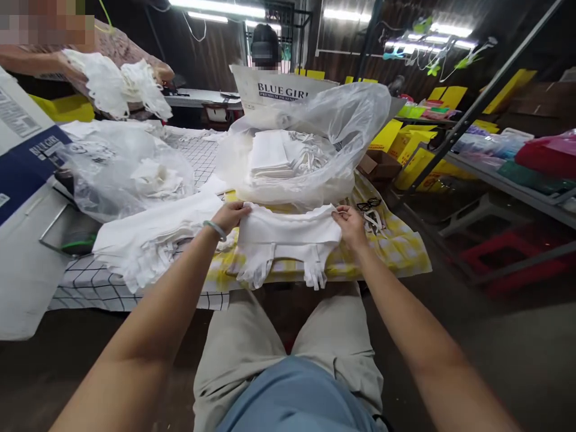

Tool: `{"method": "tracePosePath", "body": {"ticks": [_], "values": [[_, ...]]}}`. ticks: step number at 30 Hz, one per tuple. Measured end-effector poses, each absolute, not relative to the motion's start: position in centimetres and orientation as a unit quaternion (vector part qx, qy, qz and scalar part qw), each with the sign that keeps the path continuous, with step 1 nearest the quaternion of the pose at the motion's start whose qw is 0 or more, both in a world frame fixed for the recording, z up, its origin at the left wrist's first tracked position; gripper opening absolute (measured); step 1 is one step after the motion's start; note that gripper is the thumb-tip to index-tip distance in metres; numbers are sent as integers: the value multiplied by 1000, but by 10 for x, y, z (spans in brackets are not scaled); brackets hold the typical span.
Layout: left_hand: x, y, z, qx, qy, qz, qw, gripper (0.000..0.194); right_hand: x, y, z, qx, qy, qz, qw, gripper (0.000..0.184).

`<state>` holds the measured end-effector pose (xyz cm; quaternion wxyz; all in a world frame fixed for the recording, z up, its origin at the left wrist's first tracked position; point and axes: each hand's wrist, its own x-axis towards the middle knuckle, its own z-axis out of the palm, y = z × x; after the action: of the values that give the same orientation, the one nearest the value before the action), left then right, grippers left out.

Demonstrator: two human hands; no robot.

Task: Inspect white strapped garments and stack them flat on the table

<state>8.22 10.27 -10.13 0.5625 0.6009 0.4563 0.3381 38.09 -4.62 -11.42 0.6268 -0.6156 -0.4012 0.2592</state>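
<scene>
A white garment with thin straps (290, 233) lies spread on the yellow checked cloth (402, 249), its straps hanging toward me. My left hand (230, 216), with a bracelet at the wrist, pinches its upper left corner. At the opposite upper corner, my right hand (351, 225) grips the fabric between thumb and fingers. Just behind it, a stack of folded white garments (270, 155) sits inside a clear plastic bag (366, 111). More white strappy garments (155, 225) are piled to the left of my left hand.
A blue-and-white carton (27, 156) stands at the left edge. Beside my right hand lie a black-handled tool (369, 204) and loose white straps (374, 222). Across the table, another person's hands hold white lacy pieces (105, 81). A metal shelf (508, 183) stands at right.
</scene>
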Motion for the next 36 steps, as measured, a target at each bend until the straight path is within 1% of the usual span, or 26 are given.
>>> {"method": "tracePosePath", "body": {"ticks": [3, 5, 8, 11, 13, 15, 17, 19, 21, 23, 25, 26, 29, 32, 34, 35, 36], "values": [[106, 126, -122, 607, 539, 313, 493, 27, 395, -10, -142, -704, -393, 226, 547, 30], [112, 134, -135, 614, 563, 297, 468, 24, 402, 4, -156, -739, -395, 221, 500, 24], [108, 141, -145, 627, 571, 280, 450, 22, 408, 10, -167, -751, -403, 225, 472, 24], [99, 148, -145, 640, 580, 266, 428, 17, 409, 8, -170, -755, -425, 224, 446, 29], [96, 151, -141, 664, 590, 244, 389, 16, 408, 6, -170, -762, -437, 221, 425, 33], [95, 148, -139, 699, 596, 229, 322, 24, 406, 3, -168, -768, -435, 224, 413, 36], [93, 135, -140, 744, 576, 246, 231, 36, 404, -3, -163, -768, -419, 250, 414, 43], [87, 116, -146, 798, 515, 274, 153, 41, 403, -13, -154, -757, -416, 299, 406, 54], [78, 96, -156, 849, 442, 269, 107, 44, 403, -24, -144, -729, -439, 355, 387, 70], [70, 81, -167, 879, 397, 250, 88, 45, 404, -34, -139, -694, -480, 391, 368, 86], [65, 74, -175, 888, 380, 249, 69, 42, 403, -40, -138, -680, -524, 378, 345, 94], [64, 73, -177, 887, 380, 255, 61, 36, 402, -41, -139, -687, -544, 353, 328, 95], [63, 76, -177, 867, 411, 277, 48, 18, 395, -41, -145, -726, -576, 253, 279, 92], [61, 80, -172, 824, 486, 283, 71, 11, 388, -43, -148, -748, -574, 196, 269, 81], [63, 86, -166, 788, 539, 280, 103, 5, 387, -44, -148, -750, -569, 193, 278, 77], [65, 90, -162, 772, 562, 272, 118, 6, 387, -44, -148, -747, -563, 208, 286, 76], [68, 94, -158, 757, 584, 260, 133, 13, 389, -43, -147, -745, -550, 230, 299, 74]]}}
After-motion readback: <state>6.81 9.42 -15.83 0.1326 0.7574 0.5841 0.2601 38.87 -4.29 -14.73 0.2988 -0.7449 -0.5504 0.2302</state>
